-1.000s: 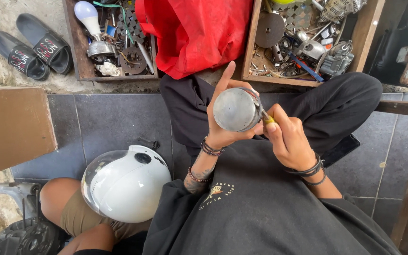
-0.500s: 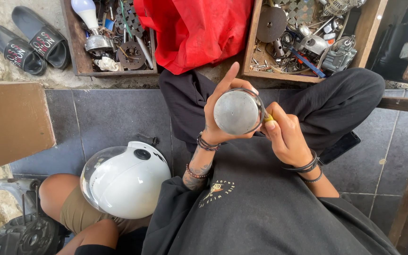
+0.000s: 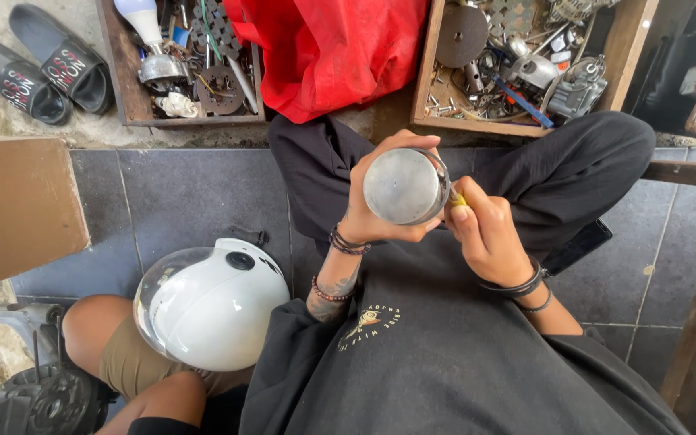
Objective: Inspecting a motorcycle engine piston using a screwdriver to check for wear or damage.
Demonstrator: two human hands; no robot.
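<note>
That round metal housing (image 3: 406,186) looks rigid, smooth and kinda slippery, so the left hand (image 3: 376,201) cups its rim over the lap, while the right hand (image 3: 485,234) pinches a yellow-handled tool (image 3: 455,197) against its edge.

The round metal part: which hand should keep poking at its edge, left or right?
Probably the right hand: it already pinches a small yellow-handled tool at the rim of the round metal part. The left hand is wrapped around that part, steadying it.
</note>
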